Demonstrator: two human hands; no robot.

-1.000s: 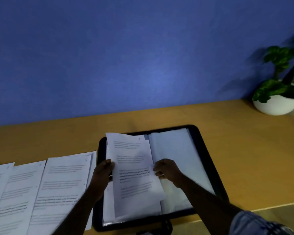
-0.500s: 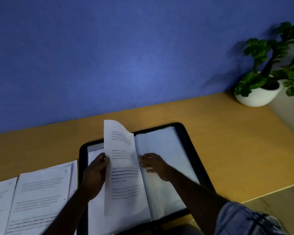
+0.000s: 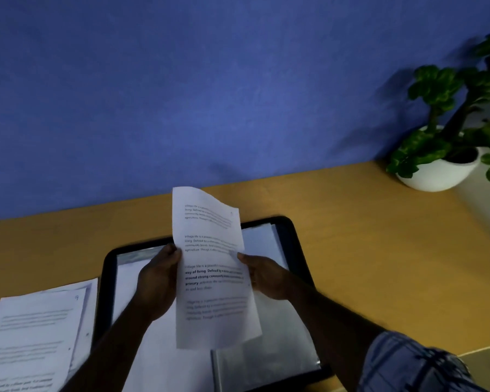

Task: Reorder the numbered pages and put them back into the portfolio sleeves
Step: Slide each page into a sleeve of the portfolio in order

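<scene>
A printed page (image 3: 212, 267) is held up above the open black portfolio (image 3: 292, 239), its top corner curling backward. My left hand (image 3: 159, 278) grips the page's left edge, thumb on the front. My right hand (image 3: 263, 275) pinches its right edge at about the same height. The portfolio lies open on the wooden desk (image 3: 379, 250), with clear sleeves (image 3: 269, 360) showing on both halves beneath the page. More numbered pages (image 3: 34, 335) lie in a row on the desk to the left; the nearest one has a handwritten 9 at its top right.
A potted green plant in a white bowl (image 3: 441, 174) stands at the desk's far right corner against the blue wall (image 3: 210, 94). The desk's front edge runs along the lower right. A checked sleeve (image 3: 413, 366) covers my right upper arm.
The page has been lifted off the portfolio and now stands upright between both hands. My right hand moved from the right sleeve onto the page's right edge. The camera view shifted left.
</scene>
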